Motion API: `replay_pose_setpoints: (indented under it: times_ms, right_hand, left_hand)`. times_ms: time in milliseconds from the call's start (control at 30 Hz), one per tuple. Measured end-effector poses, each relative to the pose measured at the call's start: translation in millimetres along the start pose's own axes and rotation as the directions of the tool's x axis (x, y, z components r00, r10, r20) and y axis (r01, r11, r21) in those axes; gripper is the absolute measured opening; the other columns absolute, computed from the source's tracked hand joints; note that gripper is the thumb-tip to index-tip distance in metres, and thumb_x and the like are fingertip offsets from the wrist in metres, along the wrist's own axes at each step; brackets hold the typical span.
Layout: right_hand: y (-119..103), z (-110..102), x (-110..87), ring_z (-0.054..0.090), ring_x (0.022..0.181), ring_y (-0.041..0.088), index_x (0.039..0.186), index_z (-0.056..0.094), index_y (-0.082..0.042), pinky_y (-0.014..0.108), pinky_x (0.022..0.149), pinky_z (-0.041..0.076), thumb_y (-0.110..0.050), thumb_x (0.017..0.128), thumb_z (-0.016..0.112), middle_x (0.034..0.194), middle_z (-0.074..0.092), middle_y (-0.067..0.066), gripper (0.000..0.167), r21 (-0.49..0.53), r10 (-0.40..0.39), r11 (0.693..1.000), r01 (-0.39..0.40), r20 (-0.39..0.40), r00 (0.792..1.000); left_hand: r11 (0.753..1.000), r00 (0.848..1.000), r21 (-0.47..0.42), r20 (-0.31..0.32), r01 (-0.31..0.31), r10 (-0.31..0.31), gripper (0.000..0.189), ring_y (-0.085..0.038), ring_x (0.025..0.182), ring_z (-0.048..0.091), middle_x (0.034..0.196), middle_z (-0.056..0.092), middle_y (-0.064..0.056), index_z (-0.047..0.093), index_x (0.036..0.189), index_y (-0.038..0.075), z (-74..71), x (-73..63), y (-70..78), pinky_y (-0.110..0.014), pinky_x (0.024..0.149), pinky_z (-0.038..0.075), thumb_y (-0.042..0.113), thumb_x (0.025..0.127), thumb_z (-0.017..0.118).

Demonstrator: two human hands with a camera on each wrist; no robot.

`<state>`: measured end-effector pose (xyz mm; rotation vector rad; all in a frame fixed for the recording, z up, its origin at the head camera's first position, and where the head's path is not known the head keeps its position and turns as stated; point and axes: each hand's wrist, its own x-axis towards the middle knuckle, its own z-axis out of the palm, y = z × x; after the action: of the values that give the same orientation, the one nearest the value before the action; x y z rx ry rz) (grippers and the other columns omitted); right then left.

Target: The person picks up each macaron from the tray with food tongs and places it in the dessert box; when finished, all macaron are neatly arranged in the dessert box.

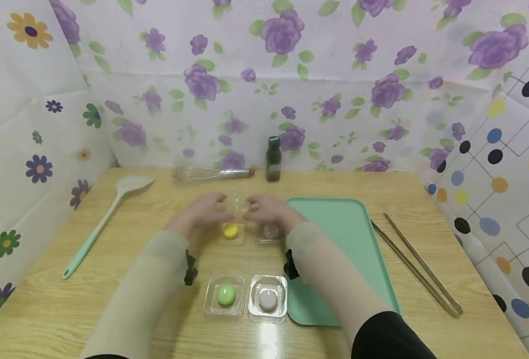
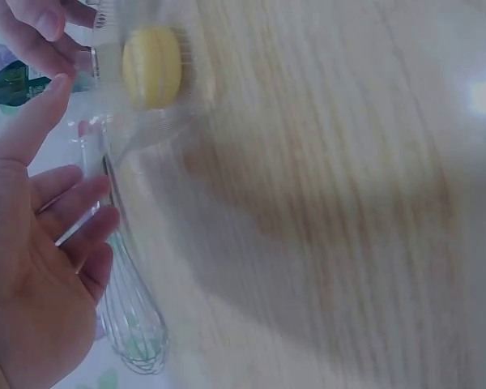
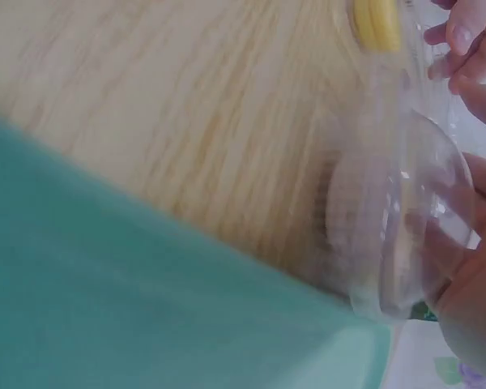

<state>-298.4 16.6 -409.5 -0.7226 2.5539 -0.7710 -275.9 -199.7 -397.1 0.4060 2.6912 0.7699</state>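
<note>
Both hands reach in over two clear plastic boxes. My left hand (image 1: 203,212) is by the box with a yellow macaron (image 1: 230,231), thumb and fingers apart. In the left wrist view its thumb points to the box's upright clear lid (image 1: 236,201), close to the other hand's fingertips. My right hand (image 1: 270,209) is behind the box with a pale pink macaron (image 1: 270,231), its fingers showing through the raised clear lid (image 3: 441,203). Nearer to me, a green macaron (image 1: 226,295) and a pale lilac macaron (image 1: 268,300) sit in their own clear boxes.
A mint tray (image 1: 342,249) lies under the right forearm, with metal tongs (image 1: 419,264) beyond it. A whisk (image 1: 215,173) and a dark bottle (image 1: 273,159) stand or lie at the back. The spatula (image 1: 107,219) is on the left.
</note>
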Motion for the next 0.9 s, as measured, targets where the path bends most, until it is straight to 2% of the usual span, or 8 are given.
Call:
replay_pose_setpoints:
  times_ms: [167, 300, 467, 633, 767, 900]
  right_hand:
    - [3, -6, -4.5, 0.047, 0.121, 0.024, 0.137, 0.047, -0.012, 0.04, 0.102, 0.036, -0.036, 0.088, 0.06, 0.133, 0.053, 0.006, 0.056, -0.019, -0.007, 1.0, 0.006, -0.076, 0.997]
    - [6, -10, -9.4, 0.05, 0.119, 0.022, 0.132, 0.053, -0.012, 0.038, 0.101, 0.038, -0.035, 0.089, 0.059, 0.129, 0.056, 0.004, 0.049, -0.059, -0.03, 0.998, 0.025, -0.084, 0.996]
    - [5, -15, -12.9, 0.053, 0.116, 0.021, 0.126, 0.059, -0.01, 0.035, 0.101, 0.038, -0.031, 0.09, 0.058, 0.124, 0.06, 0.004, 0.042, -0.131, -0.091, 0.988, 0.083, -0.054, 0.994]
    - [5, -17, -15.6, 0.054, 0.115, 0.019, 0.125, 0.06, -0.011, 0.034, 0.1, 0.039, -0.034, 0.09, 0.057, 0.124, 0.061, 0.003, 0.042, -0.153, -0.102, 0.984, 0.095, -0.036, 0.994]
    - [6, -17, -19.6, 0.054, 0.115, 0.018, 0.128, 0.058, -0.014, 0.034, 0.098, 0.041, -0.038, 0.089, 0.058, 0.125, 0.06, 0.002, 0.046, -0.095, -0.094, 0.991, 0.089, -0.054, 0.994]
    - [6, -19, -24.5, 0.055, 0.111, 0.019, 0.133, 0.051, -0.015, 0.037, 0.096, 0.043, -0.036, 0.089, 0.06, 0.121, 0.061, 0.004, 0.049, 0.122, -0.064, 0.989, 0.078, -0.117, 0.991]
  left_hand:
    - [0.999, 0.998, 0.037, -0.042, -0.037, 0.038, 0.066, -0.038, 0.122, 0.044, 0.134, 0.047, -0.022, 0.038, 0.138, -0.003, -4.1, 1.3, 3.8, -0.051, 0.103, 0.033, 0.03, 0.087, 0.065]
    - [0.996, 0.995, 0.029, -0.051, -0.082, 0.084, 0.065, -0.037, 0.121, 0.045, 0.133, 0.049, -0.021, 0.04, 0.138, 0.0, -5.9, 0.0, 5.4, -0.051, 0.102, 0.035, 0.027, 0.085, 0.067]
    - [0.994, 0.991, -0.004, -0.079, -0.111, 0.111, 0.079, -0.037, 0.124, 0.041, 0.138, 0.043, -0.021, 0.031, 0.145, 0.007, -5.8, -0.1, 5.4, -0.055, 0.102, 0.033, 0.027, 0.081, 0.073]
    - [0.992, 0.989, 0.064, -0.093, -0.108, 0.113, 0.092, -0.035, 0.129, 0.035, 0.142, 0.04, -0.018, 0.03, 0.145, 0.005, -4.6, 0.3, 8.3, -0.052, 0.107, 0.027, 0.033, 0.072, 0.079]
    - [0.99, 0.985, 0.077, -0.112, -0.12, 0.128, 0.091, -0.035, 0.128, 0.036, 0.14, 0.041, -0.017, 0.034, 0.141, 0.001, -3.9, -1.4, 10.7, -0.05, 0.106, 0.028, 0.031, 0.069, 0.081]
    - [0.99, 0.975, 0.059, -0.177, -0.126, 0.135, 0.094, -0.035, 0.126, 0.037, 0.138, 0.042, -0.018, 0.036, 0.139, 0.001, -4.4, -3.6, 10.8, -0.051, 0.106, 0.029, 0.027, 0.064, 0.084]
